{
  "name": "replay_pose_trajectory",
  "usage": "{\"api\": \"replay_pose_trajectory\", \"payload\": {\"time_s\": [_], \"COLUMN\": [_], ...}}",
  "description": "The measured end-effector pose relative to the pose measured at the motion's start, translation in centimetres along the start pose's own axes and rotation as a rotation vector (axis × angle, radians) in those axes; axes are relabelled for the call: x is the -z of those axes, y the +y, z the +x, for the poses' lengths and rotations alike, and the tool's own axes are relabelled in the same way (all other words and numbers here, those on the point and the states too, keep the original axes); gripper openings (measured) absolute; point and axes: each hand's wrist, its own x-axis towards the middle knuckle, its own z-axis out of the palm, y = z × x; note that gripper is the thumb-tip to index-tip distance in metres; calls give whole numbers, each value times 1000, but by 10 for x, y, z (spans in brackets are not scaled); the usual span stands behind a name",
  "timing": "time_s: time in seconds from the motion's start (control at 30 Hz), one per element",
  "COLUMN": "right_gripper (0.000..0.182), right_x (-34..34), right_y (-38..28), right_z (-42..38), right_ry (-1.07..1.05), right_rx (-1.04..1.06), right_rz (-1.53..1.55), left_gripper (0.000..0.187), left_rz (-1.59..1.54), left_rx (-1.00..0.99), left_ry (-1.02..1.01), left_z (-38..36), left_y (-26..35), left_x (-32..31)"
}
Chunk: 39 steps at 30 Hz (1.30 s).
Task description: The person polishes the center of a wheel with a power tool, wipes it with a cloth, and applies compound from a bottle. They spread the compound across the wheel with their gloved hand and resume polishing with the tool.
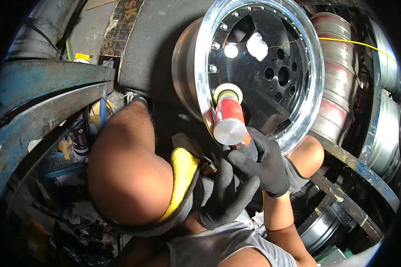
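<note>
A wheel rim (317, 80) with a polished lip and black face stands tilted before me, between my legs. My right hand (267, 162), in a black glove, is wrapped round the dark handle of a red polishing tool (229, 111). The tool's round pad (236, 90) is at the lower left of the rim's face, near the inner lip. Just below the tool is my left hand (229, 193), also gloved, close to the right hand; its fingers are partly bent, and their tips are partly hidden. A white wad (257, 46) lies on the black face.
Stacked rims (334, 75) stand on a rack (374, 178) at the right. A blue metal frame (53, 86) runs along the left. A yellow cloth (181, 173) lies by my left thigh. Dark matting (153, 44) lies behind the rim. A yellow cord (356, 42) crosses the upper right.
</note>
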Motion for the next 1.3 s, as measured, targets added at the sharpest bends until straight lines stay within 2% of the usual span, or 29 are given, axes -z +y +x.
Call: {"api": "replay_pose_trajectory", "payload": {"time_s": [0.07, 0.17, 0.2, 0.27, 0.3, 0.4, 0.47, 0.53, 0.6, 0.67, 0.87, 0.97, 1.1, 1.2, 1.23, 1.3], "right_gripper": [53, 49, 49, 50, 48, 36, 34, 34, 34, 33, 29, 30, 36, 35, 32, 29], "right_x": [5, 14, 12, 3, 6, 8, 6, 10, 9, 7, 0, 0, 2, 6, 4, 1], "right_y": [0, 5, 3, 6, 8, 13, 16, 23, 22, 16, 3, -4, -1, -2, 4, 0], "right_z": [-2, -3, -3, 3, 4, -1, -6, -16, -18, -18, 16, 26, 15, 8, 10, 17], "right_ry": [-30, -50, -26, 70, 90, 153, 284, 274, 283, 259, 149, 139, 255, 250, 260, 197], "right_rx": [-5, -64, -183, -93, -113, -178, -222, -249, -269, -263, -74, -81, -116, -211, -138, -117], "right_rz": [-34, 70, 288, 443, 349, 467, 480, 569, 584, 576, 356, 364, 407, 484, 454, 463], "left_gripper": [75, 75, 76, 76, 77, 78, 78, 79, 79, 72, 73, 73, 74, 75, 75, 75], "left_rz": [-13, -66, -87, -119, -123, -141, -137, -138, -163, -252, -315, -335, -372, -448, -483, -577], "left_rx": [3, 34, 43, 60, 60, 69, 73, 74, 89, 151, 173, 180, 185, 218, 231, 292], "left_ry": [-10, -26, -28, -39, -41, -46, -56, -70, -82, -94, -83, -79, -64, -48, -37, 11], "left_z": [2, 7, 9, 14, 14, 16, 15, 14, 13, 18, 23, 27, 29, 28, 28, 31], "left_y": [1, 3, 5, 6, 8, 6, 6, 6, 9, 19, 15, 12, 10, 12, 13, 13], "left_x": [1, 0, 0, -2, -1, 1, 0, -2, -2, 7, 6, 11, 9, 8, 8, 12]}}
